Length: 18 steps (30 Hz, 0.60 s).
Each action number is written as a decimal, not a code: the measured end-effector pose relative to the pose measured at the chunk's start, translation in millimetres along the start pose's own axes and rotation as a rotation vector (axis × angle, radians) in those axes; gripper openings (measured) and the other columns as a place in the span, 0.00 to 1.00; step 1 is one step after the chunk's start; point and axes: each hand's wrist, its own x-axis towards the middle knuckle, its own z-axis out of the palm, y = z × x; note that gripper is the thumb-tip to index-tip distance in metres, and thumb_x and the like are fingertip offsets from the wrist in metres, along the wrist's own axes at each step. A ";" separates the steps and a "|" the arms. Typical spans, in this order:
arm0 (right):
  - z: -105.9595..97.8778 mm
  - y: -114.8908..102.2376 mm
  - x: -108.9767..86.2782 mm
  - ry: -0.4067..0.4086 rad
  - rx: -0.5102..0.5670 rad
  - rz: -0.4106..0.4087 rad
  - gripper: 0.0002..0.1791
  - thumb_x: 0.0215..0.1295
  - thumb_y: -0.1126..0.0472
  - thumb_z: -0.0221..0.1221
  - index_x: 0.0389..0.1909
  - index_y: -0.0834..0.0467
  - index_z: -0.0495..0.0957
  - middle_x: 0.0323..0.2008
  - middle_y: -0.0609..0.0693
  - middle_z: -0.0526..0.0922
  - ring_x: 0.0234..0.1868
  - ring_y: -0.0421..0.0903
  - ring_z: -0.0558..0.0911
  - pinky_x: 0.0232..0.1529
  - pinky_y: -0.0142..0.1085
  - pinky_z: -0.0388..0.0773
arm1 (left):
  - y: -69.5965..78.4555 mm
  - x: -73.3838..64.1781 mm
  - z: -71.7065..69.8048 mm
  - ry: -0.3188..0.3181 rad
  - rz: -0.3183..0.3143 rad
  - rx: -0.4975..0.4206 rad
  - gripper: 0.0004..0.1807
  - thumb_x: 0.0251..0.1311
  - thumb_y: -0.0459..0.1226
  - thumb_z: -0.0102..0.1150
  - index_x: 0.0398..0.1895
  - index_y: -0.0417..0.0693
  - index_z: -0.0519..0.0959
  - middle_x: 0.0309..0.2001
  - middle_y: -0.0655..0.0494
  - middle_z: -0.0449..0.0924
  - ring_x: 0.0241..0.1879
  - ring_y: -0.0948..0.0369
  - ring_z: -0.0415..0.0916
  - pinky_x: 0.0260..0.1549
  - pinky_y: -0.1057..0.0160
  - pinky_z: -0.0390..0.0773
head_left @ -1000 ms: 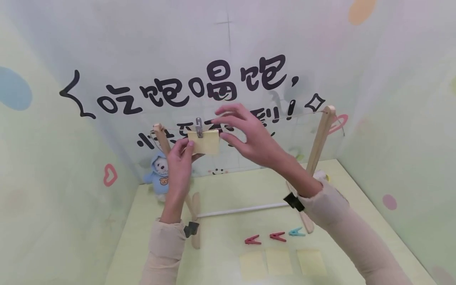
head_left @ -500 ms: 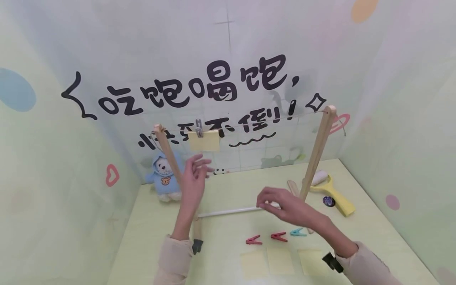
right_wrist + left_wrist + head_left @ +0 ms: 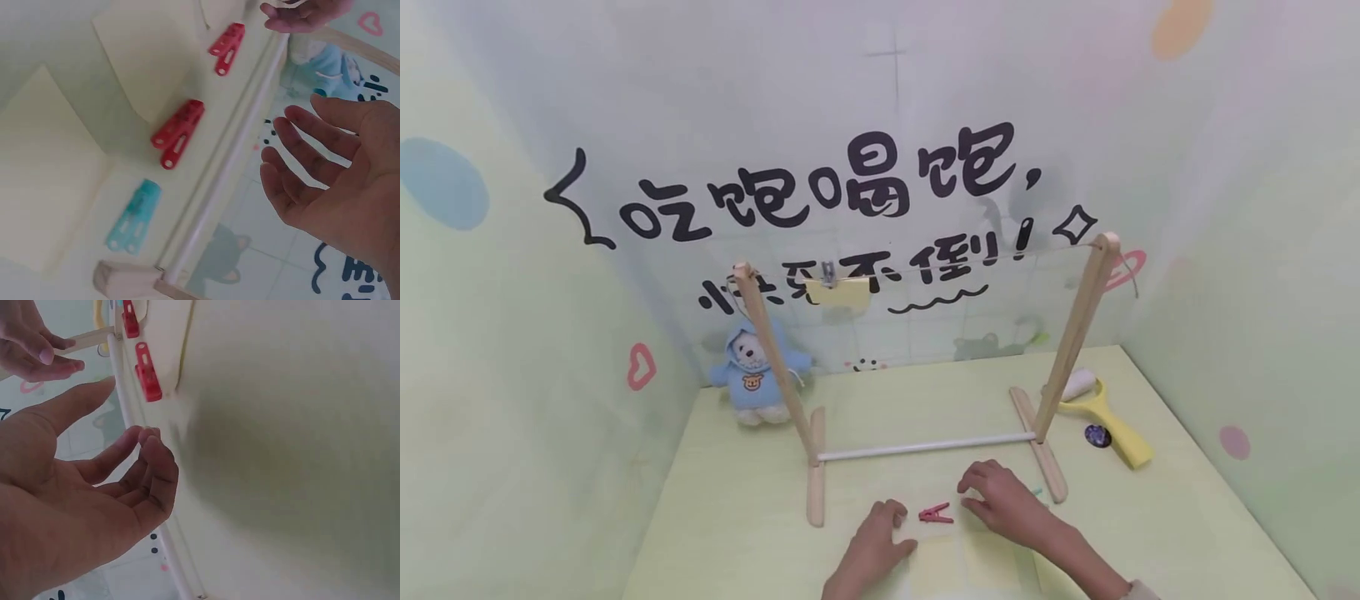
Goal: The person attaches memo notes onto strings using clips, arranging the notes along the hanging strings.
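“吃饱喝饱, … 不倒!” on back wall (image 3: 831,235)

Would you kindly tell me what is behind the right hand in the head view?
Only a sliver of the blue clip peeks past the right hand, and a yellow note shows below. The red clip beside the blue one is covered there, though the right wrist view shows it.

Back left sat a plush toy (image 3: 751,400) in blue, and out right lay a yellow-handled roller (image 3: 1112,421), dark round disc (image 3: 1097,436) just beside it, while bold black lettering (image 3: 877,175) ran across the wall (image 3: 1000,67)!
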 end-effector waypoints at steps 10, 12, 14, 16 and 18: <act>50.7 -3.8 -4.7 0.066 -0.188 0.150 0.25 0.56 0.61 0.82 0.53 0.59 0.84 0.51 0.54 0.84 0.59 0.61 0.81 0.55 0.62 0.82 | 22.1 -25.8 6.8 0.029 -0.017 -0.018 0.28 0.56 0.38 0.84 0.56 0.46 0.77 0.52 0.55 0.72 0.51 0.51 0.73 0.45 0.58 0.83; 55.3 -2.5 -6.3 0.065 -0.183 0.162 0.26 0.55 0.61 0.83 0.53 0.60 0.84 0.50 0.55 0.84 0.58 0.62 0.81 0.56 0.63 0.82 | 21.0 -24.8 9.9 0.033 -0.026 -0.021 0.30 0.53 0.39 0.86 0.55 0.47 0.78 0.52 0.56 0.71 0.52 0.52 0.72 0.47 0.59 0.82; 59.7 -1.7 -8.4 0.061 -0.166 0.169 0.26 0.54 0.61 0.83 0.53 0.61 0.84 0.50 0.55 0.84 0.58 0.63 0.81 0.56 0.64 0.81 | 19.0 -25.2 12.1 0.032 -0.030 -0.020 0.31 0.51 0.39 0.87 0.55 0.47 0.78 0.52 0.56 0.69 0.53 0.52 0.71 0.48 0.59 0.82; 63.7 -1.2 -10.3 0.069 -0.154 0.168 0.26 0.54 0.60 0.83 0.52 0.61 0.85 0.49 0.56 0.84 0.58 0.63 0.81 0.57 0.65 0.80 | 17.4 -26.8 13.1 0.035 -0.028 -0.019 0.31 0.50 0.39 0.88 0.54 0.47 0.78 0.53 0.55 0.68 0.53 0.53 0.70 0.50 0.57 0.82; 68.0 -0.8 -12.2 0.084 -0.147 0.160 0.26 0.54 0.59 0.83 0.51 0.60 0.85 0.49 0.55 0.84 0.58 0.63 0.81 0.57 0.66 0.80 | 16.4 -28.7 13.9 0.044 -0.024 -0.009 0.31 0.48 0.39 0.89 0.52 0.48 0.78 0.53 0.54 0.68 0.52 0.53 0.69 0.52 0.55 0.82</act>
